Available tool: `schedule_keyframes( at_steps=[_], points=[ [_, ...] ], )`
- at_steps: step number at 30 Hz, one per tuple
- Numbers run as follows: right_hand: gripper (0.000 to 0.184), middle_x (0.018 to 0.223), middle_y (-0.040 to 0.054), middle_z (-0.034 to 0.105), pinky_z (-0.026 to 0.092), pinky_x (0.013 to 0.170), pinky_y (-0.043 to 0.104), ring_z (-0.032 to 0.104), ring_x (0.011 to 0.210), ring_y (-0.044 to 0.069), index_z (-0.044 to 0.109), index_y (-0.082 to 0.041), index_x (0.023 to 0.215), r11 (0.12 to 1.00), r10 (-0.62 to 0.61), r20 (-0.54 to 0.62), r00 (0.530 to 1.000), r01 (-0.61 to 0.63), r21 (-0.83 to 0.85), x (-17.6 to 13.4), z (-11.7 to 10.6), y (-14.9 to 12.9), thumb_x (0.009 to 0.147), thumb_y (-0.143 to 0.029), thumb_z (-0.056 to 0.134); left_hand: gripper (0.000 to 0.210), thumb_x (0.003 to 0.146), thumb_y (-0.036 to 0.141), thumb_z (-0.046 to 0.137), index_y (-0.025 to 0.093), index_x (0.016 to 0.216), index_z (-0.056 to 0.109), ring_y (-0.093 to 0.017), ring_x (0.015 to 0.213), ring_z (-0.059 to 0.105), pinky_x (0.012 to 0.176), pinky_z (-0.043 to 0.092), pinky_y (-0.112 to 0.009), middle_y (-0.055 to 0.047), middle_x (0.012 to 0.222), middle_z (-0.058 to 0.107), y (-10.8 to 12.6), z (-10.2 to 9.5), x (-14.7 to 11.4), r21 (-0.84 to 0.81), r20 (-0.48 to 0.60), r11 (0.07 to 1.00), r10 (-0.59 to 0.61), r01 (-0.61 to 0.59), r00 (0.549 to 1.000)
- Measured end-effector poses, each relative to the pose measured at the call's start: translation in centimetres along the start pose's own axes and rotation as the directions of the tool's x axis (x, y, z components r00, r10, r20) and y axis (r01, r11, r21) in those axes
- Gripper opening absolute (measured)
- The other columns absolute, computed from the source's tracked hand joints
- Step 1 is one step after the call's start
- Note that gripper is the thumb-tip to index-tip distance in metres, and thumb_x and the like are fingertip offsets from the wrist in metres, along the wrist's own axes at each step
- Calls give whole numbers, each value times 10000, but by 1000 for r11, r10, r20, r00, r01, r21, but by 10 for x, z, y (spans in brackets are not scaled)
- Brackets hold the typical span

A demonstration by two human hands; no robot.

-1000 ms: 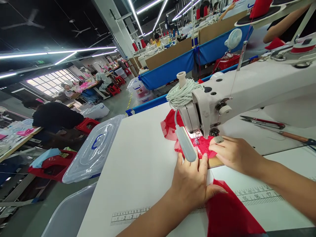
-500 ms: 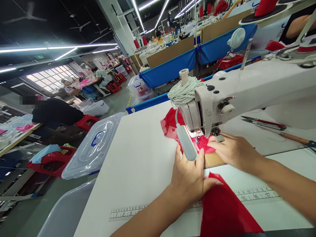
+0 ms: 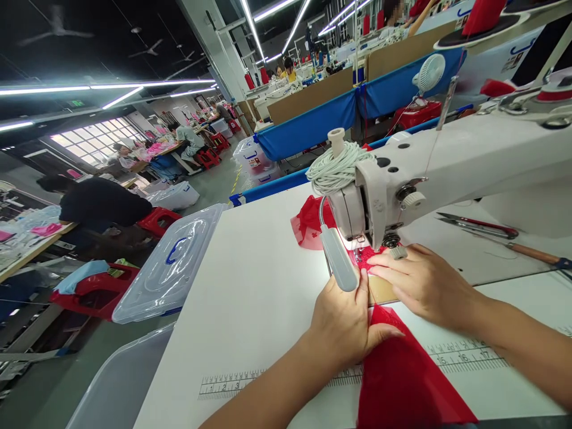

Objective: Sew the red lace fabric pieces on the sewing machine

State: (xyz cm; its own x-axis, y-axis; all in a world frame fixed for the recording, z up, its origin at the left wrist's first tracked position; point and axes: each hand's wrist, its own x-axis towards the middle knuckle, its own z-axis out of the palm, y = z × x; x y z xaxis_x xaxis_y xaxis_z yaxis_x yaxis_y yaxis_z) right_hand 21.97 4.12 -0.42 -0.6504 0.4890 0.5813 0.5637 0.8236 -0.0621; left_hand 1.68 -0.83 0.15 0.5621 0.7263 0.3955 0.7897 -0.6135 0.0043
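Observation:
A white sewing machine (image 3: 429,161) stands over red lacy fabric (image 3: 367,255) at its presser foot. My left hand (image 3: 340,322) lies in front of the needle, its thumb stretched out over a red cloth panel (image 3: 406,375) that hangs toward me. Some left fingers are hidden behind the grey lamp (image 3: 340,262) on a bent stalk. On the right, my right hand (image 3: 422,279) rests with extended fingers on the fabric edge beside the foot. Both hands are open and press rather than grasp. The needle tip is hard to make out.
Thread snips (image 3: 480,226) and a wooden-handled tool (image 3: 534,251) lie right of the machine. A printed ruler (image 3: 232,384) runs along the white table (image 3: 250,286). Lidded plastic boxes (image 3: 174,256) stand on the left. A co-worker in dark clothing (image 3: 105,199) sits beyond.
My right hand has slid left, nearer the foot. My left fingers have drawn in behind the lamp. The front red panel's tip has moved slightly up and left, toward the needle.

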Motion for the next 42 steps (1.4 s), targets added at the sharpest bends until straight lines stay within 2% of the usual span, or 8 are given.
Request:
schedule_keyframes(
  at_steps=[3,12,17,24,28,31,42],
  points=[
    [401,999,67,754,469,727,342,627,787,191,706,-165,992,997,-64,-7,998,65,33,-1,0,1,780,-7,404,953,939,724,51,12,1256,599,-294,951,653,814,548,-421,-221,1093,661,3,-3,0,12,-35,999,37,-37,999],
    [344,907,63,761,459,714,336,618,730,180,717,-164,907,999,-36,-46,998,36,14,0,2,1,770,-25,435,948,935,729,53,26,1207,627,-281,893,641,756,551,-406,-195,1041,659,4,-2,-1,15,-30,999,29,-28,999],
    [313,924,72,753,456,727,336,619,758,190,709,-171,901,999,-36,-17,999,36,14,1,5,5,785,-33,453,948,933,736,70,27,1198,641,-296,915,646,775,557,-422,-192,1048,669,1,0,0,17,-45,1000,27,-26,999],
    [375,920,83,733,476,780,354,637,878,212,712,-194,992,999,5,34,999,-7,34,-1,10,8,786,-19,452,950,926,756,183,-20,1318,564,-355,1107,616,905,545,-464,-243,1165,651,-5,5,-6,70,27,997,28,-30,999],
    [415,944,85,736,479,783,359,640,900,212,710,-185,1012,999,7,38,999,-8,31,-1,10,8,758,4,442,907,922,762,217,34,1337,565,-354,1126,614,849,566,-438,-233,1264,619,-4,3,-5,80,40,997,9,-12,999],
    [422,942,82,737,476,787,359,639,912,213,709,-192,1018,999,18,41,999,-19,31,0,10,8,756,2,441,887,929,755,216,45,1326,566,-341,1099,629,804,572,-429,-240,1259,618,-3,1,-4,74,58,997,-2,-2,998],
    [351,902,81,715,415,770,329,611,835,203,685,-187,992,1000,18,41,999,-19,25,0,9,8,786,-6,466,772,963,679,287,48,1327,543,-358,1118,617,818,570,-443,-250,1302,587,-2,-2,-4,80,130,997,-18,8,991]
  ],
)
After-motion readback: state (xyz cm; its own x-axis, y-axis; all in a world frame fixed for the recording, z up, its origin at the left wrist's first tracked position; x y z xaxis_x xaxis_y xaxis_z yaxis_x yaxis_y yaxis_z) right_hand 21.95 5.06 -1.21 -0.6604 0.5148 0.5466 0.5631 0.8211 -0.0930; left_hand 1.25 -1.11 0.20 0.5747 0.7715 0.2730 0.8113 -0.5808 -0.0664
